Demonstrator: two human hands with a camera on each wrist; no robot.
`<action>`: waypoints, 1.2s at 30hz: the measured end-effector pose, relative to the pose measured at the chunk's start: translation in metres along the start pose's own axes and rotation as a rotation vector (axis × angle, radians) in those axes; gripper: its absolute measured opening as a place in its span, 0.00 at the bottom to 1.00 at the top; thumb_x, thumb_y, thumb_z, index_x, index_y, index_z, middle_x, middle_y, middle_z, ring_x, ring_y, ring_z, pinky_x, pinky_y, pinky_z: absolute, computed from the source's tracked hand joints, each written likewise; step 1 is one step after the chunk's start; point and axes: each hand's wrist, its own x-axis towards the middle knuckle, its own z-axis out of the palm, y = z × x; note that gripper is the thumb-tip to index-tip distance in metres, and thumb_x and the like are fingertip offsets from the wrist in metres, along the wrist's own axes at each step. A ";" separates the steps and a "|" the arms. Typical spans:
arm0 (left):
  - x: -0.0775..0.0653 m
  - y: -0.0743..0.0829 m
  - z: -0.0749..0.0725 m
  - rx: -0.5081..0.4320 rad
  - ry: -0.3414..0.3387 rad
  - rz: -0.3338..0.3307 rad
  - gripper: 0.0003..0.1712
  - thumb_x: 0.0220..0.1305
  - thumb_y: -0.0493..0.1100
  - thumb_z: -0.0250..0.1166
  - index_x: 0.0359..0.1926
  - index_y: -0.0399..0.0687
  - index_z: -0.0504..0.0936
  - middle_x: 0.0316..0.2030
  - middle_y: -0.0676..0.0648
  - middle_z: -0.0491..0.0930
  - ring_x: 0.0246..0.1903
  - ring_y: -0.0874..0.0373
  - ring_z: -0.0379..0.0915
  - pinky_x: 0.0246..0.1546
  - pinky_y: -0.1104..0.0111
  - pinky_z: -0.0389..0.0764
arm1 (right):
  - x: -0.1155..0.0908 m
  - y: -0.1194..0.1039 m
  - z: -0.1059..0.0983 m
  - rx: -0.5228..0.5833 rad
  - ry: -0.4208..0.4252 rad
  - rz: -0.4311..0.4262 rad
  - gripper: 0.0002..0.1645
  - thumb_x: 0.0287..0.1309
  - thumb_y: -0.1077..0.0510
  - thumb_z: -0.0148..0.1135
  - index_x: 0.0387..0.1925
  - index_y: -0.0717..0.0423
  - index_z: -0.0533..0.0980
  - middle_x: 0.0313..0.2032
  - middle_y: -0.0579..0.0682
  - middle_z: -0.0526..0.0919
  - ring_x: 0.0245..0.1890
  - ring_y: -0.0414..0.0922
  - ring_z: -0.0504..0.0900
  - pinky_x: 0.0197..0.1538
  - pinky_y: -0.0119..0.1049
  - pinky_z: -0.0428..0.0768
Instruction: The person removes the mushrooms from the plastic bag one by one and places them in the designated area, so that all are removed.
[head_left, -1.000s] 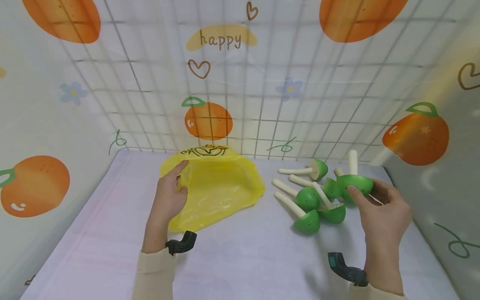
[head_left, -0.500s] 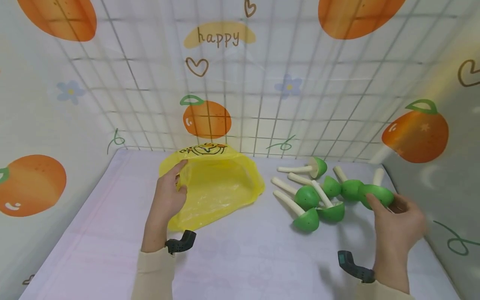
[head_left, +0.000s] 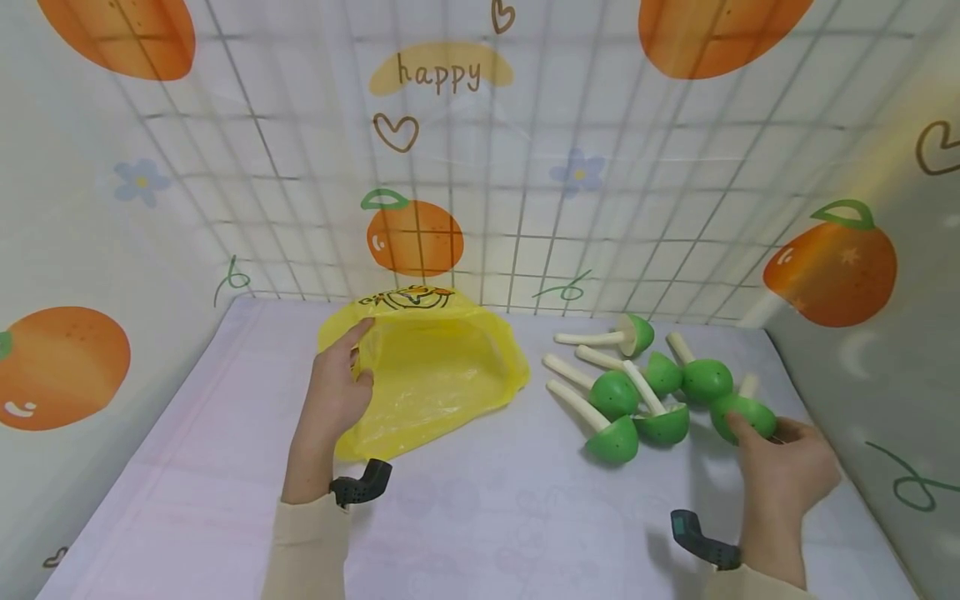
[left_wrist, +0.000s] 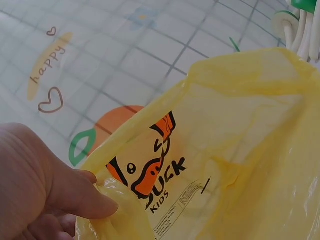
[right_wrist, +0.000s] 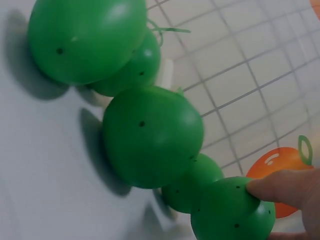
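A yellow plastic bag (head_left: 442, 375) lies on the table left of centre, its mouth held open towards me. My left hand (head_left: 337, 392) pinches its left edge; in the left wrist view the thumb (left_wrist: 95, 200) presses over the film, beside a printed duck. On the right, my right hand (head_left: 791, 467) grips a toy mushroom (head_left: 759, 410) by its green cap, the pale stem pointing up and away. Thumb and fingers sit at the cap's right side, close over the table. The right wrist view shows the thumb (right_wrist: 275, 187) on the black-dotted cap (right_wrist: 230, 210).
Several more green-capped mushrooms (head_left: 615, 396) lie in a loose cluster between the bag and my right hand, most stems pointing left. A white curtain (head_left: 480, 150) with orange prints hangs over a wire grid behind. A pale cloth covers the table (head_left: 487, 517).
My right hand has carried the mushroom to the right, away from the cluster, then lowered it towards the table. The left hand and the bag have stayed in place.
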 end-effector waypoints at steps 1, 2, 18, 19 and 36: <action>0.000 0.000 0.000 0.001 -0.001 0.001 0.42 0.69 0.24 0.56 0.81 0.48 0.63 0.78 0.37 0.62 0.71 0.36 0.67 0.66 0.47 0.75 | 0.000 0.002 0.001 -0.004 -0.004 -0.003 0.44 0.61 0.46 0.73 0.69 0.71 0.72 0.62 0.70 0.75 0.66 0.63 0.67 0.74 0.58 0.59; 0.000 0.000 0.000 0.001 -0.001 0.003 0.42 0.69 0.24 0.56 0.81 0.48 0.63 0.78 0.37 0.62 0.71 0.36 0.67 0.66 0.47 0.75 | 0.000 0.003 0.001 -0.010 -0.008 -0.007 0.44 0.61 0.46 0.73 0.69 0.71 0.72 0.63 0.71 0.75 0.66 0.64 0.67 0.75 0.58 0.57; 0.000 -0.002 -0.001 -0.003 0.005 0.031 0.41 0.69 0.24 0.56 0.81 0.46 0.63 0.78 0.37 0.61 0.72 0.35 0.65 0.67 0.46 0.73 | -0.008 0.012 0.019 -0.136 -0.049 -0.112 0.42 0.63 0.46 0.70 0.63 0.77 0.73 0.60 0.76 0.76 0.64 0.73 0.66 0.68 0.64 0.59; 0.000 -0.002 -0.001 -0.004 0.006 0.034 0.41 0.69 0.24 0.56 0.81 0.46 0.63 0.78 0.37 0.61 0.72 0.35 0.65 0.67 0.46 0.73 | -0.008 0.012 0.020 -0.143 -0.049 -0.116 0.41 0.64 0.46 0.70 0.63 0.78 0.73 0.60 0.76 0.76 0.64 0.73 0.67 0.68 0.64 0.59; 0.001 -0.002 -0.002 0.013 0.034 0.034 0.42 0.68 0.24 0.55 0.81 0.44 0.61 0.79 0.38 0.60 0.74 0.37 0.62 0.69 0.47 0.70 | -0.011 0.010 0.019 -0.175 -0.056 -0.132 0.43 0.65 0.45 0.70 0.64 0.77 0.72 0.61 0.76 0.75 0.64 0.74 0.66 0.68 0.65 0.60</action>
